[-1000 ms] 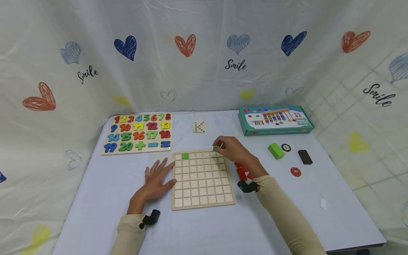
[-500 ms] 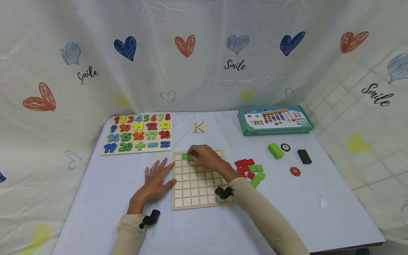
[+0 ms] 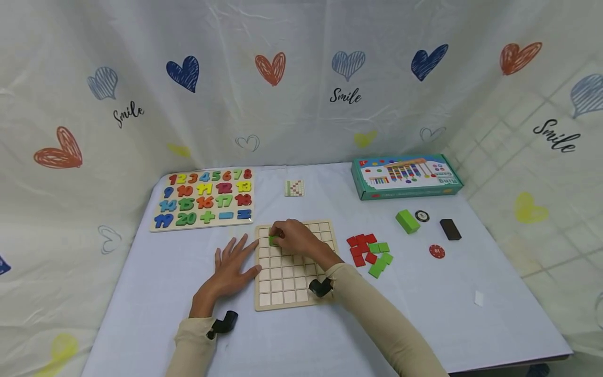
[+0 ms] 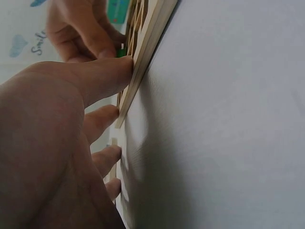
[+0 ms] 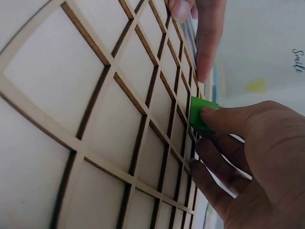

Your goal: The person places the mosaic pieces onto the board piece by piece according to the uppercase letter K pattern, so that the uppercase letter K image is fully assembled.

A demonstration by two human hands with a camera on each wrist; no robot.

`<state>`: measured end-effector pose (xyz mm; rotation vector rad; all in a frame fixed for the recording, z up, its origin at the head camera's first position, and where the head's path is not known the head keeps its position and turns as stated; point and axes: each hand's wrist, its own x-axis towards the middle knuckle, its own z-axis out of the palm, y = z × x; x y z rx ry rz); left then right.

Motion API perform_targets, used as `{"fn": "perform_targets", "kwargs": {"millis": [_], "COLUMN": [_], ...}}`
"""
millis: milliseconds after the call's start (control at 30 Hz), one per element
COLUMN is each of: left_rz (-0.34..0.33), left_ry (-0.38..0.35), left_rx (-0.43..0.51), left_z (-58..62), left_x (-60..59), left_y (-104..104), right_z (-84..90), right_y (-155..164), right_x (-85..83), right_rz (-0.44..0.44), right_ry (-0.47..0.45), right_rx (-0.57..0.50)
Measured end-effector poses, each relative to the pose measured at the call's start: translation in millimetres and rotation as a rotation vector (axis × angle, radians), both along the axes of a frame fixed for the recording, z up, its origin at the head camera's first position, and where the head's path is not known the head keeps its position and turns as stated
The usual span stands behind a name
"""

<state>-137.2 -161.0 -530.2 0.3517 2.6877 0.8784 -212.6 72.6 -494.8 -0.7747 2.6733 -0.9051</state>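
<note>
Pale wooden grid board (image 3: 296,283) at table's (image 3: 141,293) front centre; colourful number puzzle (image 3: 204,198) behind-left, teal cardboard box (image 3: 405,177) far right edge.

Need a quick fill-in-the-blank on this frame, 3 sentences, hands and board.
1. The right hand pinches a small square tile coloured ____.
2. The left hand lies flat with its fingers against the ____ edge of the wooden grid board.
3. The loose pile of red and green tiles lies to the ____ of the board.

Missing words: green; left; right
</note>
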Motion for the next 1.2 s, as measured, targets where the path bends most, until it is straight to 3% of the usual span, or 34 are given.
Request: {"fn": "perform_targets", "kwargs": {"millis": [300,600,800,1200], "left_rz": [-0.006,-0.006,0.0,0.003], "left_ry": [0.001,-0.005,-0.005,-0.005], "left_rx": [0.002,-0.004,-0.012,-0.014], "left_z": [-0.3,0.5,-0.6,-3.5], "left_x": [-1.1,-0.9,-0.6,-1.1], "left_y": [-1,-1,-1,-1], "right_z": [-4.7,-8.9,2.4,22.4], "right_y": [3,7,15,70], "right_x": [1.2,3.1,8.7,24.8], "right_rz": [-0.028,-0.052,-0.055,-0.125], "right_ry": [0.161,0.14,0.139,0.094], "right_rx": [0.071,0.082,0.065,0.075]}}
